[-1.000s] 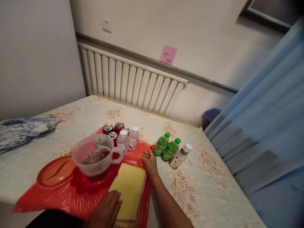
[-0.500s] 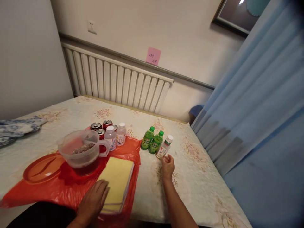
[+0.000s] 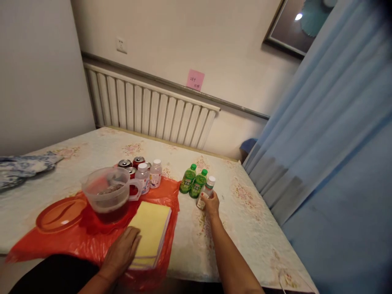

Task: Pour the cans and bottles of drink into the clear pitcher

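Note:
My right hand [image 3: 212,204] is wrapped round a clear bottle with a white cap [image 3: 208,187], which stands on the table, tilted or upright I cannot tell. Just left of it are two green drink bottles [image 3: 198,183]. Along the left edge of a stack of yellow paper [image 3: 153,222] lies my left hand [image 3: 125,247], fingers stretched out and together. Behind the stack stands a clear plastic jug [image 3: 107,196] with dark liquid in it. Two white-capped bottles [image 3: 155,174] and several drink cans [image 3: 139,162] are grouped beyond the jug's handle.
A red plastic bag [image 3: 76,247] is spread under the paper and jug. An orange oval lid [image 3: 61,214] lies at its left. Blue-and-white cloth [image 3: 26,167] sits on the far left of the flowered tablecloth [image 3: 245,228]. A blue curtain [image 3: 306,143] hangs at the right.
My right hand has closed round the white-capped clear bottle; before, it was beside its base with fingers bent. My left hand stays on the paper stack. The view has shifted slightly.

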Available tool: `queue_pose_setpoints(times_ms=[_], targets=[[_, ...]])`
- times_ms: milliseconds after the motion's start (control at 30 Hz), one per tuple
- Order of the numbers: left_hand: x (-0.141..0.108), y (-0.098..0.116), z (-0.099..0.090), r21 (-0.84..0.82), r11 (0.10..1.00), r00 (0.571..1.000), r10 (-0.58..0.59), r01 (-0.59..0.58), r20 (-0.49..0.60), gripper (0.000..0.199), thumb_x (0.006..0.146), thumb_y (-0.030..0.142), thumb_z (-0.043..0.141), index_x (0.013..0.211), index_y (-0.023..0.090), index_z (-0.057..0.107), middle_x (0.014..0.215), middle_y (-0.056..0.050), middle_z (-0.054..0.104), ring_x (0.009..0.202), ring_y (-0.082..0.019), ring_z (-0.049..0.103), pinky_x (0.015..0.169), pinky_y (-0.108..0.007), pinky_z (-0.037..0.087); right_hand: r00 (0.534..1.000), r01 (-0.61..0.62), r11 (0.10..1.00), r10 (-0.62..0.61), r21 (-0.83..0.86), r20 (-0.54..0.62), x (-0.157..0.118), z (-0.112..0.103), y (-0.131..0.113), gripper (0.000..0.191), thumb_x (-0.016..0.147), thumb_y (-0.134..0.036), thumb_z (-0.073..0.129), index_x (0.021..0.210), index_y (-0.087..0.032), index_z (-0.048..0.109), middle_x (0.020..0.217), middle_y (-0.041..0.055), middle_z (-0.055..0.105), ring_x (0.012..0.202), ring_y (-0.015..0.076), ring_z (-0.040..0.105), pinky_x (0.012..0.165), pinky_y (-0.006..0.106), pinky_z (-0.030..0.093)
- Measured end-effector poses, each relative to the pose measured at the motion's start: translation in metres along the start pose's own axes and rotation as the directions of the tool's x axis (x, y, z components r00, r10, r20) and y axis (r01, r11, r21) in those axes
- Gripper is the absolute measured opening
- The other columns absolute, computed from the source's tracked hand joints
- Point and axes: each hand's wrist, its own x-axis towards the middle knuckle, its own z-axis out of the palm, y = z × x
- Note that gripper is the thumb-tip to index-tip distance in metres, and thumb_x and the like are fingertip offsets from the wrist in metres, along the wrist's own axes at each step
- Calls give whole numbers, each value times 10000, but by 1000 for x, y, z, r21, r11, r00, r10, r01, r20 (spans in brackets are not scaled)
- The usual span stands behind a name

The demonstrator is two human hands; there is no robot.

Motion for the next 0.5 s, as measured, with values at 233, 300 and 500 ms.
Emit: queue_pose_setpoints(times_ms=[233, 300, 500], targets=[[44, 66, -23, -275, 960, 998, -41, 52, 48, 337, 938, 345, 475, 1212, 182, 586, 1090, -106, 691, 909, -229, 680, 888, -409, 563, 939, 97, 995, -91, -2, 331, -73, -3, -33, 528, 563, -325, 811, 1054, -177, 683, 1000, 51, 755, 902, 251, 689, 835, 360, 548], [60, 91, -35, -317, 948, 1000, -10, 15, 19, 415, 939, 312, 484, 1329, 173, 520, 1126, -108, 664, 798, -191, 651, 842, -393, 569, 884, 142, 990, -126, -2, 450, -90, -3, -47, 548, 580, -294, 817, 1100, -191, 680, 1055, 49, 748, 948, 254, 685, 881, 376, 540], [83, 129, -76, -265, 944, 980, 197, -196, -23, 499, 959, 302, 532, 1443, 209, 455, 1360, -140, 577, 1064, -226, 642, 966, -402, 542, 728, 365, 930, -260, -36, 635, -119, 0, -80, 557, 620, -270, 859, 1143, -185, 685, 1079, 61, 707, 1000, 257, 658, 921, 378, 513]])
